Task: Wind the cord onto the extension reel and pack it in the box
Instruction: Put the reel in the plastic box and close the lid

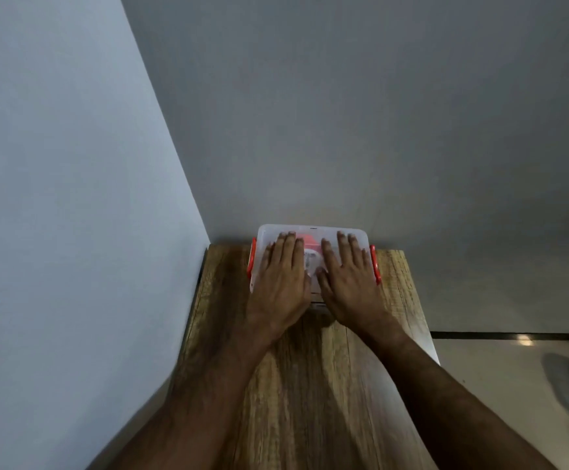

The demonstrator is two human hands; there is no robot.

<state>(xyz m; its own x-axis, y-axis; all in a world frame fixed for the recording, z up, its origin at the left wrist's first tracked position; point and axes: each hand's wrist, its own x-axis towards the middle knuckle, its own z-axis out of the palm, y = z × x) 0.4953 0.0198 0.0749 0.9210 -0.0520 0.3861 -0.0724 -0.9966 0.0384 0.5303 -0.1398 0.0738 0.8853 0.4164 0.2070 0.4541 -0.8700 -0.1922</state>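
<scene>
Box (313, 232) dead ahead on counter (310, 385), long axis left-right; both hands flat, fingers straight, pressing its lid: left hand (281, 279), right hand (350, 283), equally near.

box (313, 232) sits at the far end of the table (310, 385), right up against the back wall, left hand (281, 276) and right hand (349, 279) side by side flat on its lid.

Your box (311, 232) sits at the table's (310, 385) far edge, against the back wall (344, 113); no passage behind it. Left wall (55, 164) runs just beside the table's left edge. Near half of the table is open wood; right edge is open to the floor (496, 385).
</scene>
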